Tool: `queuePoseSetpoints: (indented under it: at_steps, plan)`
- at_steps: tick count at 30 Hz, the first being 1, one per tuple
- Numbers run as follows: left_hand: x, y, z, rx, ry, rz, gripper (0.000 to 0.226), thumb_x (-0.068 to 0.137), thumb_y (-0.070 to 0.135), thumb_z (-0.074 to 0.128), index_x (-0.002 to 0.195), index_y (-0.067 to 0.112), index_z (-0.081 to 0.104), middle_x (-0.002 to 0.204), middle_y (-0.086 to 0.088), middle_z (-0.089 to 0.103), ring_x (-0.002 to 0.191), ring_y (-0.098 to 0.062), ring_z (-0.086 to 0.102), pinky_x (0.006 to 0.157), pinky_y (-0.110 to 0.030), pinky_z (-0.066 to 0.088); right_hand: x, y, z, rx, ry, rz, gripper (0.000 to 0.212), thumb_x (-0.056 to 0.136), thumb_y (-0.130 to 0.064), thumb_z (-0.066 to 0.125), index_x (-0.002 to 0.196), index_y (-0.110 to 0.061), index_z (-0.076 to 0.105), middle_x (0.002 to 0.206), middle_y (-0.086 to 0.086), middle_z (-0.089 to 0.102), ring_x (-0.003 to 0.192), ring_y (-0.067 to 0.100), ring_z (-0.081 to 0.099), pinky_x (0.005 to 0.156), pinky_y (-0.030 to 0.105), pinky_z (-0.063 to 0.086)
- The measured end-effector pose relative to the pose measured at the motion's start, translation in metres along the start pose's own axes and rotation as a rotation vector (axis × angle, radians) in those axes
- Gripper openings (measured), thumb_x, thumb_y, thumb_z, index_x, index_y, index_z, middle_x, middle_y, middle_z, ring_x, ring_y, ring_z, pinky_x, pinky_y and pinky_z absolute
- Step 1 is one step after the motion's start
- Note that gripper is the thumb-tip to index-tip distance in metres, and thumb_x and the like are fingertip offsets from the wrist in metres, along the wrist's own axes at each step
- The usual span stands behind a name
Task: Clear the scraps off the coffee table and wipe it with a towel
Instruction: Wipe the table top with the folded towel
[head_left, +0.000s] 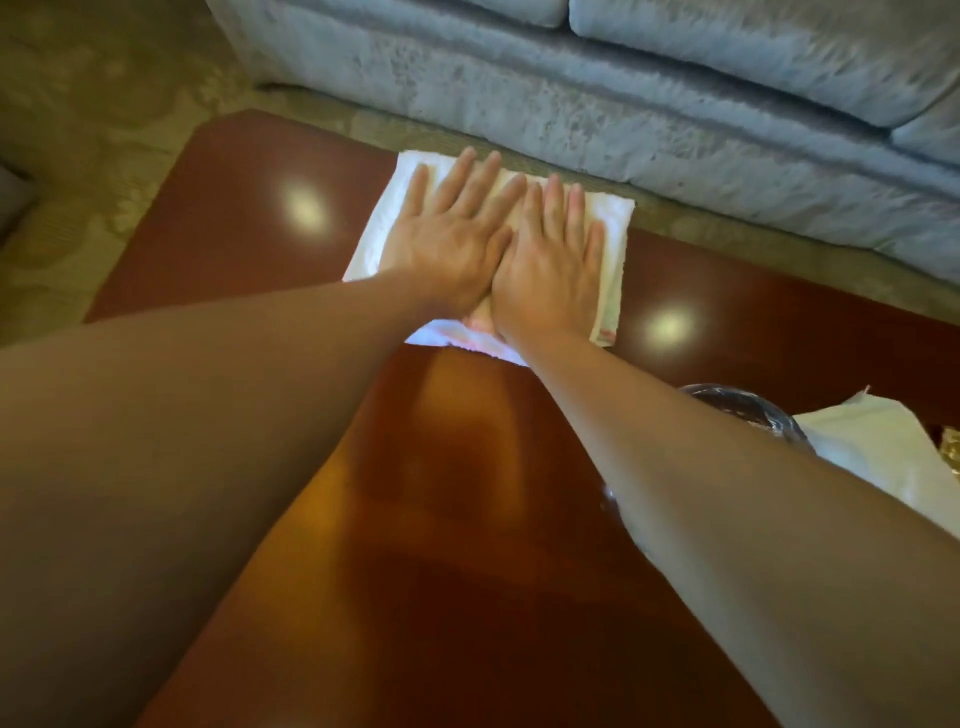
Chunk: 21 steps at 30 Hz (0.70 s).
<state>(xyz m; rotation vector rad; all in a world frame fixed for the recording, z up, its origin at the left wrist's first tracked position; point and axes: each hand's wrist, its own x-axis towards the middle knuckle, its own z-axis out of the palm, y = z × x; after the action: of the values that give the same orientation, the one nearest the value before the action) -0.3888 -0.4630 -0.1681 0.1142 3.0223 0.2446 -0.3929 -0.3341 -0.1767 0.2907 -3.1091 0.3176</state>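
A folded white towel (375, 243) lies on the glossy red-brown coffee table (234, 234), close to its far edge. Both of my hands rest flat on it, side by side, with fingers stretched out and pointing toward the sofa. My left hand (451, 231) covers the towel's left half. My right hand (551, 265) covers the right half, and the two thumbs touch. Neither hand curls around the cloth; the palms press down on it. No scraps show on the bare wood around the towel.
A pale blue sofa (623, 104) runs along the table's far side, with a strip of patterned carpet (78, 130) between them and to the left. At the right edge sit a clear crinkled plastic item (748, 410) and a white sheet (878, 447), partly hidden by my right forearm.
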Motion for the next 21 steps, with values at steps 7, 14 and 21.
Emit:
queuePoseSetpoints:
  at_steps: [7,14,21]
  plan:
    - [-0.069,0.013,0.003,0.005,-0.062,-0.129,0.059,0.107,0.041,0.013,0.164,0.034,0.0,0.174,0.002,-0.01,0.16,-0.02,-0.011,0.128,-0.053,0.001,-0.061,-0.007,0.004,-0.015,-0.087,-0.109,0.091,0.092,-0.064,0.042,0.167,-0.02,0.013,0.177,0.002,0.004,0.164,0.021,0.0,0.132,0.045,0.002]
    - [-0.26,0.03,0.031,0.021,-0.113,-0.322,0.065,0.101,0.039,0.021,0.163,0.021,0.024,0.172,-0.012,0.009,0.16,-0.036,0.0,0.123,-0.064,0.013,-0.213,-0.033,-0.01,-0.002,-0.268,-0.395,0.118,0.068,-0.064,0.072,0.165,-0.013,0.027,0.175,0.006,0.012,0.163,0.023,0.008,0.13,0.045,0.01]
    - [-0.425,0.057,0.043,0.033,-0.06,-0.515,0.071,0.093,0.037,0.039,0.161,0.017,0.028,0.173,-0.01,0.009,0.158,-0.038,0.011,0.118,-0.063,0.017,-0.355,-0.057,0.004,-0.033,-0.241,-0.655,0.087,0.095,-0.037,0.048,0.167,-0.012,0.009,0.177,0.007,0.005,0.163,0.026,0.009,0.127,0.05,0.013]
